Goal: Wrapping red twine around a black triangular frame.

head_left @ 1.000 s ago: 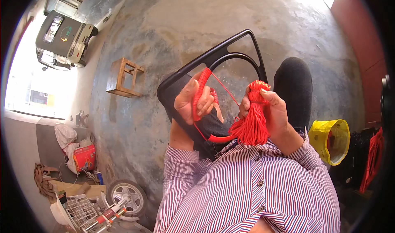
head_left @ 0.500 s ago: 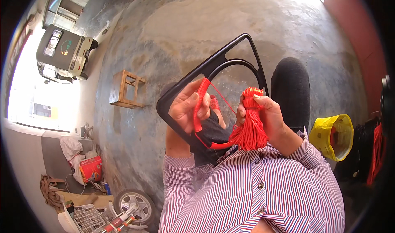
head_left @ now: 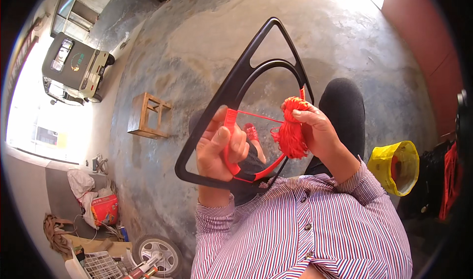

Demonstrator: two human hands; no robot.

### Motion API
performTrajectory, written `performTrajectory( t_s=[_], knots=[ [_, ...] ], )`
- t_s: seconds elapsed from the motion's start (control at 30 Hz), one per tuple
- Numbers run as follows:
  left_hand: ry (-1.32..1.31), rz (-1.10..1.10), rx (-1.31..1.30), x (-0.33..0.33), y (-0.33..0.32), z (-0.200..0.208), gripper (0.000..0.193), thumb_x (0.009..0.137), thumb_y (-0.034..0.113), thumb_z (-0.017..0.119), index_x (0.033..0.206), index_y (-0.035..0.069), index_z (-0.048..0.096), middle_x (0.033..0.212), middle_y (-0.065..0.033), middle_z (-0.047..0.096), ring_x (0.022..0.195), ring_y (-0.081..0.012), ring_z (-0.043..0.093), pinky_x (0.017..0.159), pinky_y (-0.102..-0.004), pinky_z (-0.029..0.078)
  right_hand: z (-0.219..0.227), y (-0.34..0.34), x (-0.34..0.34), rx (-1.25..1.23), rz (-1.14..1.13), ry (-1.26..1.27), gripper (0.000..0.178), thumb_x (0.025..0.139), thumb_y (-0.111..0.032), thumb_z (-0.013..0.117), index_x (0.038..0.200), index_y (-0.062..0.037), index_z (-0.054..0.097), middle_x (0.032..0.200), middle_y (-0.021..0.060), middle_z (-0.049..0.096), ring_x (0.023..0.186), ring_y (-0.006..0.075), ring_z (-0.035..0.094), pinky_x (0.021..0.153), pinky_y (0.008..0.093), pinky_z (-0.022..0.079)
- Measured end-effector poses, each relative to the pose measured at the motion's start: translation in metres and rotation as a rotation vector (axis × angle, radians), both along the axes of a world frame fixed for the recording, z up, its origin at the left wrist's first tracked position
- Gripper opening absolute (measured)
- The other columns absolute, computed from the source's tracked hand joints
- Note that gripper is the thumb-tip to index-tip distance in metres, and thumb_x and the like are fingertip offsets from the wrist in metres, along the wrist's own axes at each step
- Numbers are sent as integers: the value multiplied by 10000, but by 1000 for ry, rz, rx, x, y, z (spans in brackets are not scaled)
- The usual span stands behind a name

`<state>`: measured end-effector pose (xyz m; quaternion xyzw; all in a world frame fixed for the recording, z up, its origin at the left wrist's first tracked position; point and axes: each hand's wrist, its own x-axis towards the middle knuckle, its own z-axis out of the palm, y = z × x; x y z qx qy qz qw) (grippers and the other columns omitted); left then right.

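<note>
A black triangular frame [head_left: 222, 92] with a round inner ring stands tilted over my lap. My left hand [head_left: 217, 148] is closed around the ring's left side, where red cord is wound tightly in a wrapped section [head_left: 230, 119]. More red covers the ring's lower curve, and a short red patch shows on its right side. In my right hand [head_left: 315, 123] a bundle of red cord [head_left: 291, 131] is gripped near its tied top, its loops hanging down. One taut red strand runs from the wrapped section to the bundle.
A small wooden stool [head_left: 143, 115] lies on the concrete floor to the left. At right stands a yellow bucket [head_left: 379, 166], with red cords [head_left: 450, 180] hanging beyond it. A wheel [head_left: 158, 254] and a red bag [head_left: 104, 210] are at lower left; a three-wheeled vehicle [head_left: 81, 64] stands farther off.
The frame has turned more upright and shifted a little left. My right hand has tilted the cord bundle, which hangs slightly higher, and the strand now runs flatter.
</note>
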<state>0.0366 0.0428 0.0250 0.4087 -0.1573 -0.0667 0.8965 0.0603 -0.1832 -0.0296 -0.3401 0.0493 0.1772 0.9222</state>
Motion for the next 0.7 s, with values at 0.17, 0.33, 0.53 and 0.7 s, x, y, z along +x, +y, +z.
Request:
performTrajectory(
  t_s=[0.17,0.33,0.53,0.7],
  knots=[
    [-9,-53,-67,-11,-15,-25,368,992,199,593,1345,100,554,687,-63,497,469,-103,383,413,-247,328,-2,2,21,-359,54,-215,324,872,-137,720,1166,-29,635,1048,40,650,935,133,633,837,293,502],
    [-40,-108,-121,-16,-3,-38,388,979,189,607,1362,145,567,688,-62,503,473,-111,382,433,-251,332,-8,19,42,-110,38,175,275,901,-141,716,1160,-76,650,1016,11,678,981,151,642,855,351,513],
    [-11,-149,-101,-16,-9,-32,390,972,172,611,1359,148,578,673,-62,511,473,-108,386,444,-262,318,17,46,61,315,45,43,167,934,-83,656,1098,-56,637,1061,53,684,987,173,647,882,344,529],
    [-69,-107,-88,-16,-9,-38,401,959,177,629,1356,147,586,674,-63,522,476,-119,390,459,-274,318,23,46,68,682,18,-61,372,920,-22,615,1269,62,513,1255,194,603,1198,289,591,1029,417,516]
  ],
)
